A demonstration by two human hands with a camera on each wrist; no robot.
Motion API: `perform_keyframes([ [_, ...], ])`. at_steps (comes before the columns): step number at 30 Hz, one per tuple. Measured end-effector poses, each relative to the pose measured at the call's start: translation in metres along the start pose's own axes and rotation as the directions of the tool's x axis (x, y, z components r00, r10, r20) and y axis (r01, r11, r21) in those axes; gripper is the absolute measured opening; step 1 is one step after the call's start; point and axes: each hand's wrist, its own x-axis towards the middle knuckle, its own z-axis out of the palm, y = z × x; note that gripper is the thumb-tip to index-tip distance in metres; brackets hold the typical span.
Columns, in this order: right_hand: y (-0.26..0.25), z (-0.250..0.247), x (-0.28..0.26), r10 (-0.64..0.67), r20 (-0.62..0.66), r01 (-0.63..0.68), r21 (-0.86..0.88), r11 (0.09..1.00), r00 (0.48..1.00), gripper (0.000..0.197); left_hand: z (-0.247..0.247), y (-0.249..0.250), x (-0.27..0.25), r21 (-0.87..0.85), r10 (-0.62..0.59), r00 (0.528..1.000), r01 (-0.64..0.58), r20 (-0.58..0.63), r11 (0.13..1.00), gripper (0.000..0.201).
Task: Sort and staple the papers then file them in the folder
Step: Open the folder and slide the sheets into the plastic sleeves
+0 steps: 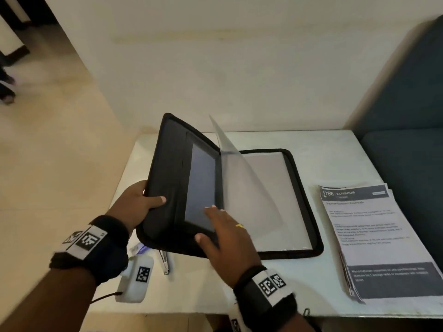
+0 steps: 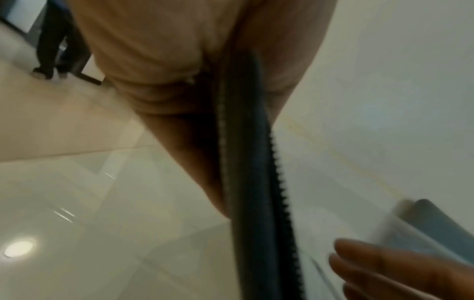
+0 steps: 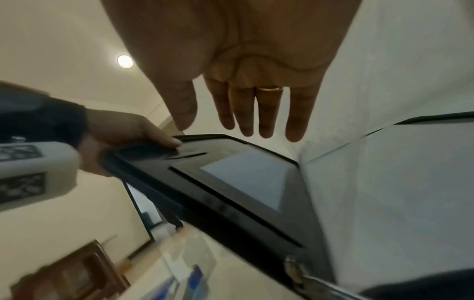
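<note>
Black zip folder [image 1: 302, 202] lies open on white surface [image 1: 335, 144], right half flat, left cover [image 1: 167, 188] lifted and tilted up. Left hand [image 1: 134, 204] grips the cover's outer edge, thumb on the padded inner face, fingers behind. Right hand [image 1: 223, 238] flat, fingers straight and spread, over the cover's lower inner pocket, holding nothing; contact unclear. Clear plastic sleeve [image 1: 242, 183] stands curved above the spine. Papers [image 1: 369, 236], printed stack with fanned edges, lie right of folder, near it, at the surface's right edge. Stapler [image 1: 165, 262] partly under folder's near left corner. Bare surface behind folder; wall close behind.
</note>
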Motion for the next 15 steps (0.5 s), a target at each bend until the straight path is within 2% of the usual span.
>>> perform_keyframes([
  [3, 0.029, -0.003, 0.011, 0.146, 0.066, -0.133, -0.164, 0.977, 0.987, 0.072, -0.01, -0.018, 0.018, 0.069, -0.035, 0.999, 0.037, -0.038, 0.997, 0.033],
  [6, 0.056, -0.01, 0.021, 0.242, 0.057, -0.218, -0.278, 0.936, 0.969, 0.077, -0.017, -0.032, 0.031, 0.1, -0.069, 0.994, 0.078, -0.086, 0.992, 0.037],
  [11, 0.099, -0.016, 0.031, 0.424, 0.073, -0.35, -0.449, 0.822, 0.903, 0.076, -0.014, -0.047, 0.044, 0.253, -0.113, 0.983, 0.147, -0.144, 0.956, 0.045],
  [15, 0.129, -0.016, 0.025, 0.533, 0.155, -0.411, -0.474, 0.779, 0.832, 0.066, -0.013, -0.061, 0.054, 0.309, -0.189, 0.971, 0.227, -0.147, 0.923, 0.05],
])
